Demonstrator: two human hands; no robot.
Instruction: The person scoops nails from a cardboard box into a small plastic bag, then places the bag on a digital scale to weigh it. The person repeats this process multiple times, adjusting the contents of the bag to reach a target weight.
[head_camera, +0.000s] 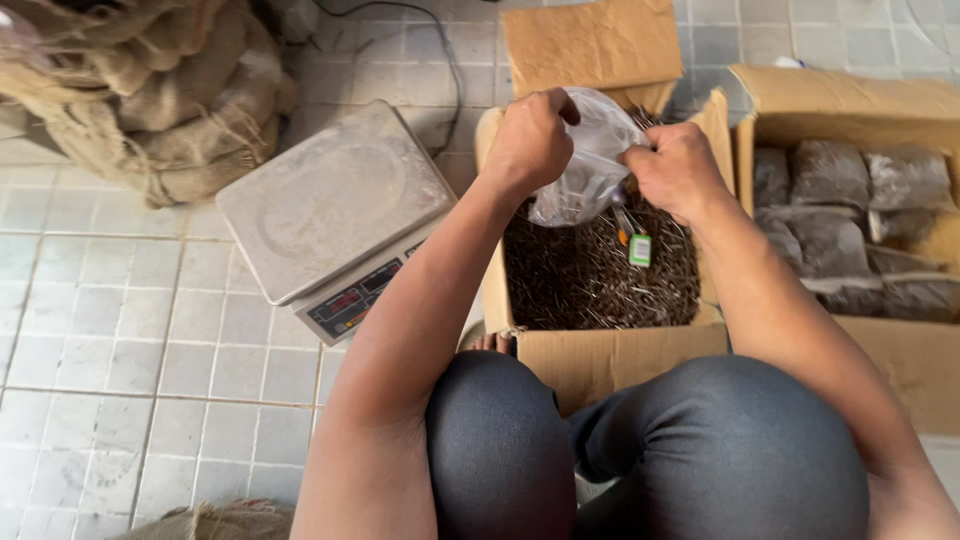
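Person is squatting, knees at frame bottom. Left hand (530, 138) is gripping the top edge of a clear plastic bag (590, 160), fingers curled tight on it. Right hand (678, 170) is pinching the bag's opposite side, fingers clamped shut. Bag is hanging between both fists, over the open cardboard box (600, 365) of dark thin pieces. Digital scale (335, 205) is sitting left on the tile floor; second box (850, 100) of filled bags is right.
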